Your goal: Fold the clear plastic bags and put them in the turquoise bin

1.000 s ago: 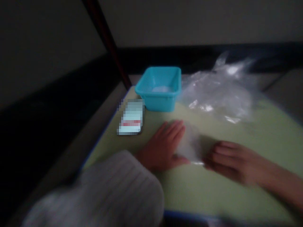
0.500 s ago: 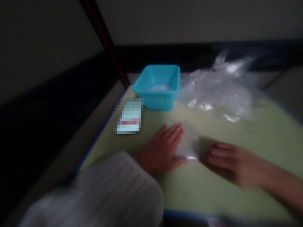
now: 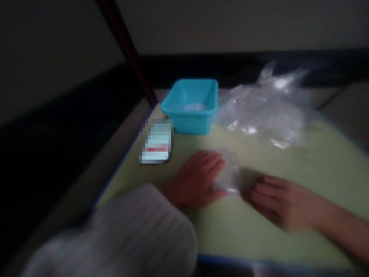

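Observation:
My left hand lies over the left part of a small clear plastic bag on the table, its thumb apart from the other fingers. Just right of that bag, my right hand has its fingers bent and pressed together, tips down by the bag's right edge. Whether these fingertips pinch anything is hidden by shadow and blur. A light striped sleeve covers the left forearm.
A turquoise plastic basin with something whitish at its bottom stands at the back of the yellow-green table. Beside it lies a heap of clear plastic bags. A blurred-out pale rectangular thing lies to the left.
The left hand's fingers have bent a little and drawn slightly closer together on the bag. My right hand has barely moved.

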